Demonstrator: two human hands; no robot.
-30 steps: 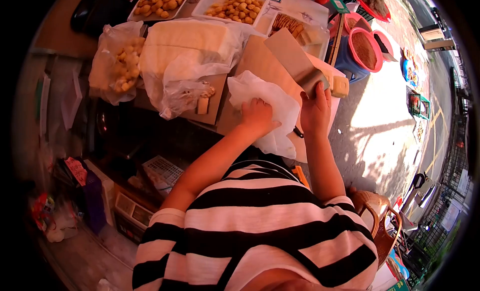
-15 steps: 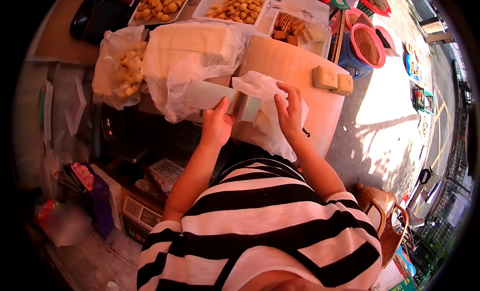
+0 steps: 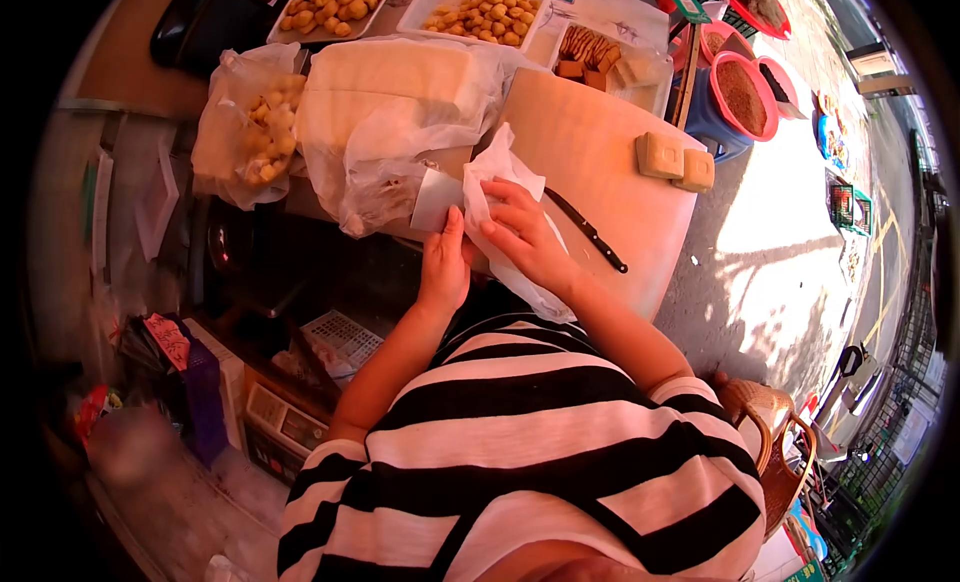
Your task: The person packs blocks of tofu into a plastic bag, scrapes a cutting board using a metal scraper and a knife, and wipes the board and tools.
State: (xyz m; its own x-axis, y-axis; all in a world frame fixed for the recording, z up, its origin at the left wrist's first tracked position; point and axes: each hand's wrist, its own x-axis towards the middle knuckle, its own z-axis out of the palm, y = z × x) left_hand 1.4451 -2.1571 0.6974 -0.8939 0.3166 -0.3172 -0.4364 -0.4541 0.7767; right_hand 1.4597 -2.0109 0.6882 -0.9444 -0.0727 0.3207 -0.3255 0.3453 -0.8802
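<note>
Two trays (image 3: 545, 12) of round golden balls (image 3: 480, 17), one clear bag (image 3: 222, 112) of paler balls (image 3: 270, 134), one pink bowl (image 3: 771, 114) of brown granules (image 3: 740, 95); near the smooth board (image 3: 595, 117), a flat metal blade (image 3: 434, 200) gripped by the left hand (image 3: 444, 267), a thin, crumpled white sheet (image 3: 492, 164) by the right hand (image 3: 527, 240).

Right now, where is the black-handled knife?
In the head view, the black-handled knife lies on the board, just right of the right hand and nearer the person than the two pale blocks.
</note>
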